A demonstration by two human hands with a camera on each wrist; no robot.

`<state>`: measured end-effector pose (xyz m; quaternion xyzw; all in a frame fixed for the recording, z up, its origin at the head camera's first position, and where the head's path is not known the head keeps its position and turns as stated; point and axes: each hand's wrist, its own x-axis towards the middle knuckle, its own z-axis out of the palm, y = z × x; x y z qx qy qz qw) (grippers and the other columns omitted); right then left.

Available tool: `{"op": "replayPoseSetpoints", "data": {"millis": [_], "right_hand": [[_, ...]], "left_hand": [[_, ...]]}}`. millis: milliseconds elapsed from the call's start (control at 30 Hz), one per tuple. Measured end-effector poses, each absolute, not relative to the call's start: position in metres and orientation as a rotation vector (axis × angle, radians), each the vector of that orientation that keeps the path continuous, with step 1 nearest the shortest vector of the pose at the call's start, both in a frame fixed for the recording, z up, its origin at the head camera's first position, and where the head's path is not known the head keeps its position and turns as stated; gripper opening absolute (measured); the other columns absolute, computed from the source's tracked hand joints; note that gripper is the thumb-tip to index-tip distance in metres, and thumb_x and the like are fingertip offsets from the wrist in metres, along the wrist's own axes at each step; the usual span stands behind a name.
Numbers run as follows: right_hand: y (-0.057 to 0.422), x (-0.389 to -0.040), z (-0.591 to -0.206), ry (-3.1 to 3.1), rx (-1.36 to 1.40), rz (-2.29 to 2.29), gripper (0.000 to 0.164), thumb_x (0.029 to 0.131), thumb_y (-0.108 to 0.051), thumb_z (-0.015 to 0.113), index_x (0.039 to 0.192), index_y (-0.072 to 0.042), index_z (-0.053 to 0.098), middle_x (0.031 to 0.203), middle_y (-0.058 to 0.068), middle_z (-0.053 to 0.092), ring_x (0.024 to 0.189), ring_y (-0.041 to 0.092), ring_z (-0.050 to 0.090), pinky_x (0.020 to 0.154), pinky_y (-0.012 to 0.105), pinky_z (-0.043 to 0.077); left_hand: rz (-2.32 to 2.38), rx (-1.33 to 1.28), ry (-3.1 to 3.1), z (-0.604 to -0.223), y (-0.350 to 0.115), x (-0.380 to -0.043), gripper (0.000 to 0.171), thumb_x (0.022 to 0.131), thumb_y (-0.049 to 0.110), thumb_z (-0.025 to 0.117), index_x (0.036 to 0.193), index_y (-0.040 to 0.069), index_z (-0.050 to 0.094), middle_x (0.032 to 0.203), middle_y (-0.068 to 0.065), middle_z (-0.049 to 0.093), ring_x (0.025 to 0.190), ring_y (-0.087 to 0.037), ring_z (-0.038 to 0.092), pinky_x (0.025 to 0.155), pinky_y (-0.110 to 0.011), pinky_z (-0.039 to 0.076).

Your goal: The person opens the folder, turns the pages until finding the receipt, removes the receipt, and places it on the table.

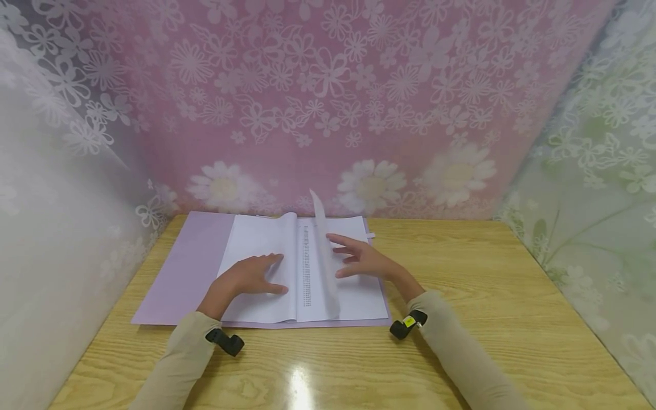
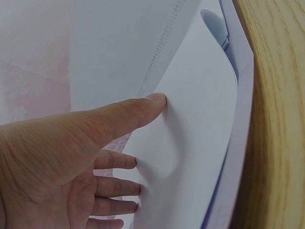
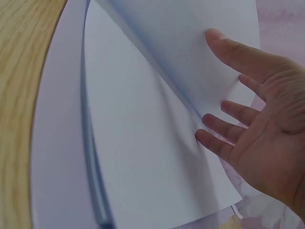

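Note:
A light purple folder (image 1: 176, 273) lies open on the table, filled with white sheets. My left hand (image 1: 251, 276) rests on the left-hand sheets (image 1: 256, 233). In the left wrist view its thumb and fingertips touch the curved white paper (image 2: 200, 114), with the fingers extended. Near the middle, one sheet (image 1: 323, 256) stands raised on edge beside a page with a narrow column of print (image 1: 306, 267). My right hand (image 1: 364, 259) is at the right face of that raised sheet, its fingers spread and fingertips against it. The right wrist view shows this sheet (image 3: 190, 43) slanting over a blank page (image 3: 138, 129).
The folder rests on a wood-grain table (image 1: 461, 296). A small white tab (image 1: 370, 235) sticks out at its right edge. A pink floral curtain (image 1: 307, 114) hangs behind the table, with pale floral sheets (image 1: 605, 199) at the sides. Each wrist wears a black camera band.

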<state>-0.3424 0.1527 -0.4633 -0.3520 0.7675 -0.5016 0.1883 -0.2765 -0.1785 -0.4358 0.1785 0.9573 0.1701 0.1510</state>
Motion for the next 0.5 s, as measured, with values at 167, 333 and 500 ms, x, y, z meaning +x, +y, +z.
{"op": "replayPoseSetpoints", "data": {"millis": [167,333,500], "right_hand": [[0.147,-0.343,-0.462,2.21,-1.016,-1.324,0.1,0.084,-0.016,0.085,0.163,-0.032,0.026,0.171,-0.005,0.021,0.152,0.034,0.034,0.12,0.059,0.033],[0.141,-0.342,-0.458,2.257,-1.025,-1.251,0.103,0.081,-0.024,0.088,0.163,-0.034,0.026,0.171,-0.006,0.02,0.154,0.034,0.032,0.121,0.06,0.031],[0.136,-0.341,-0.454,2.284,-1.047,-1.218,0.103,0.081,-0.025,0.088,0.163,-0.03,0.027,0.171,-0.005,0.022,0.155,0.035,0.029,0.122,0.061,0.03]], "left_hand": [[0.475,0.524,2.749,-0.439,-0.179,-0.279,0.097,0.085,0.06,0.075,0.158,0.009,0.038,0.162,-0.02,0.037,0.15,-0.041,0.037,0.12,-0.057,0.034],[0.47,0.536,2.759,-0.441,-0.18,-0.281,0.097,0.084,0.06,0.075,0.158,0.009,0.039,0.161,-0.021,0.039,0.148,-0.041,0.04,0.118,-0.057,0.036],[0.466,0.539,2.769,-0.441,-0.18,-0.281,0.097,0.084,0.06,0.075,0.157,0.008,0.039,0.16,-0.021,0.041,0.146,-0.041,0.042,0.117,-0.056,0.038]]}}
